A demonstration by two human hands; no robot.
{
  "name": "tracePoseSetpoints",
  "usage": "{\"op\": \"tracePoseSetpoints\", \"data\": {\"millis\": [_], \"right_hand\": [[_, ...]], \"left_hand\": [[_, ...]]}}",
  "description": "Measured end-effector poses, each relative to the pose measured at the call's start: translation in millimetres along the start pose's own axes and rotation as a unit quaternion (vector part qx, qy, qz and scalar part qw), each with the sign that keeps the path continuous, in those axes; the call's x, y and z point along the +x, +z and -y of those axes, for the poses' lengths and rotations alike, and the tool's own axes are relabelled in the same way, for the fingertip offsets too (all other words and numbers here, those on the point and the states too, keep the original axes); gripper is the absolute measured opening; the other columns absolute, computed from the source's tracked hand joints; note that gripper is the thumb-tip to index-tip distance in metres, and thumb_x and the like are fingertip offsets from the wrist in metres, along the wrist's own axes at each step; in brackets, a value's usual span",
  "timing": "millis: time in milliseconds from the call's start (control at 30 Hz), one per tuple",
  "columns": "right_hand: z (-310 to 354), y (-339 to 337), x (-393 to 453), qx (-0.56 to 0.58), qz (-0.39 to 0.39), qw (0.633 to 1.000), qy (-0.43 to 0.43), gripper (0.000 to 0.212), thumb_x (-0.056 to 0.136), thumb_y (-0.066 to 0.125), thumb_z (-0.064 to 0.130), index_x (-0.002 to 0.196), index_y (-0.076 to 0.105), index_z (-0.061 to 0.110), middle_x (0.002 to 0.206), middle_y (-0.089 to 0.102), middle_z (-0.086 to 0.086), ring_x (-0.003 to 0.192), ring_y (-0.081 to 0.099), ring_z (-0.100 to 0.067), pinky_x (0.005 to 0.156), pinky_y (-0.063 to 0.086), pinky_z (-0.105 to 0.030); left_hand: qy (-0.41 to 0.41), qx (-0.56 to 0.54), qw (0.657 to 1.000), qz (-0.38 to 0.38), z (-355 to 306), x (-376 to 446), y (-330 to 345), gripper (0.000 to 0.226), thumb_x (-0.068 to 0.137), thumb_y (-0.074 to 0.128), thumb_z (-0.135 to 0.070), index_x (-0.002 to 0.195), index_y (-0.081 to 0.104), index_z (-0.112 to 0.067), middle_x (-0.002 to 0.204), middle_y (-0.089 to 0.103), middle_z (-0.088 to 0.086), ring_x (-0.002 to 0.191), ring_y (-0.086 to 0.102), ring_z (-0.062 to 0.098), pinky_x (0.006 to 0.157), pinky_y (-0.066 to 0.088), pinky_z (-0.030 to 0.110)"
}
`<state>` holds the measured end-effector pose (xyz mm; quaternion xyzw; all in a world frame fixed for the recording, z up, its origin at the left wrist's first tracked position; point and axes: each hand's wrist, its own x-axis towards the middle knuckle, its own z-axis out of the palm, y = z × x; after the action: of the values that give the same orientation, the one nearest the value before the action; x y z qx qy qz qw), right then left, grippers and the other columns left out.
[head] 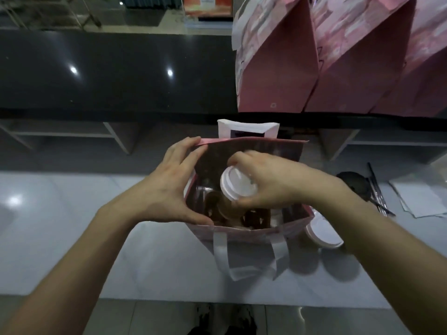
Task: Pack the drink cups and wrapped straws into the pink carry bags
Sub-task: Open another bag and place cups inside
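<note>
An open pink carry bag (249, 232) with white handles stands on the white counter in front of me. My left hand (173, 182) grips the bag's left rim and spreads it apart. My right hand (268, 182) holds a drink cup with a white lid (235, 183), tilted, inside the bag's mouth. A second white-lidded cup (323, 234) stands on the counter just right of the bag, partly hidden under my right forearm. Black wrapped straws (377, 189) lie further right.
Several closed pink bags (314, 68) stand on the raised black counter (108, 68) at the back right. White paper sheets (418, 197) lie at the right edge. A dark round object (352, 181) sits by the straws.
</note>
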<state>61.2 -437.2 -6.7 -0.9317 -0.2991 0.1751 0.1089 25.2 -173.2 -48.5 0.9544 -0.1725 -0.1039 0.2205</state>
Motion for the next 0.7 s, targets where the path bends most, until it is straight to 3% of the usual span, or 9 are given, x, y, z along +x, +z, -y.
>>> {"op": "tracePoseSetpoints", "data": {"millis": [100,200,333,500,567,600,700], "right_hand": [[3.7,20.1,29.5,-0.078,0.023,0.997,-0.015,0.092,0.078,0.083,0.069,0.151,0.043,0.029,0.135,0.059,0.004,0.118,0.063,-0.022,0.088,0.052,-0.033],[5.7,31.0,49.8,-0.082,0.044,0.996,-0.014,0.094,0.074,0.084,0.068,0.149,0.043,0.029,0.128,0.060,0.004,0.117,0.063,-0.024,0.090,0.056,-0.037],[9.4,44.9,70.0,-0.092,0.095,0.991,-0.010,0.101,0.076,0.089,0.057,0.159,0.037,0.032,0.120,0.059,0.005,0.107,0.064,-0.024,0.079,0.052,-0.033],[12.0,52.7,85.4,-0.084,0.123,0.988,-0.025,0.096,0.077,0.089,0.051,0.157,0.037,0.045,0.125,0.062,0.007,0.098,0.063,-0.020,0.072,0.054,-0.033],[14.9,52.4,92.4,-0.066,0.118,0.990,-0.043,0.096,0.073,0.092,0.046,0.154,0.041,0.046,0.132,0.063,0.007,0.094,0.063,-0.017,0.066,0.051,-0.028],[16.8,52.0,95.3,-0.067,0.119,0.989,-0.054,0.098,0.072,0.093,0.045,0.155,0.042,0.044,0.135,0.063,0.007,0.095,0.064,-0.017,0.068,0.051,-0.026],[18.4,47.9,94.7,-0.096,0.106,0.987,-0.066,0.109,0.068,0.098,0.048,0.160,0.040,0.039,0.143,0.062,0.004,0.118,0.065,-0.022,0.093,0.052,-0.030]], "left_hand": [[0.015,0.019,1.000,0.002,0.3,-4.2,-1.7,0.158,0.053,0.086,-0.089,0.172,-0.005,-0.038,0.171,-0.020,-0.027,0.165,-0.012,0.010,0.127,0.015,0.037],[0.025,0.022,0.999,-0.003,1.9,-6.2,-6.2,0.159,0.054,0.082,-0.093,0.173,-0.005,-0.035,0.173,-0.021,-0.025,0.165,-0.017,0.009,0.128,0.018,0.037],[0.038,0.031,0.999,0.001,3.0,-5.9,-9.9,0.158,0.055,0.078,-0.097,0.173,-0.005,-0.031,0.174,-0.018,-0.022,0.164,-0.020,0.007,0.129,0.016,0.039],[0.060,0.021,0.998,-0.012,3.4,-6.0,-7.7,0.157,0.055,0.075,-0.099,0.173,-0.002,-0.031,0.174,-0.013,-0.020,0.164,-0.018,0.006,0.130,0.015,0.036],[0.062,0.023,0.997,-0.026,3.3,-6.4,-7.1,0.155,0.055,0.072,-0.100,0.173,0.001,-0.030,0.175,-0.009,-0.018,0.165,-0.016,0.009,0.132,0.019,0.040],[0.060,0.026,0.997,-0.030,2.7,-6.2,-7.2,0.154,0.055,0.071,-0.101,0.173,0.002,-0.030,0.175,-0.008,-0.016,0.165,-0.015,0.010,0.133,0.020,0.042],[0.040,0.033,0.998,-0.039,1.5,-4.3,-10.8,0.145,0.059,0.073,-0.098,0.171,0.012,-0.029,0.175,-0.005,-0.014,0.166,-0.012,0.013,0.132,0.020,0.048]]}}
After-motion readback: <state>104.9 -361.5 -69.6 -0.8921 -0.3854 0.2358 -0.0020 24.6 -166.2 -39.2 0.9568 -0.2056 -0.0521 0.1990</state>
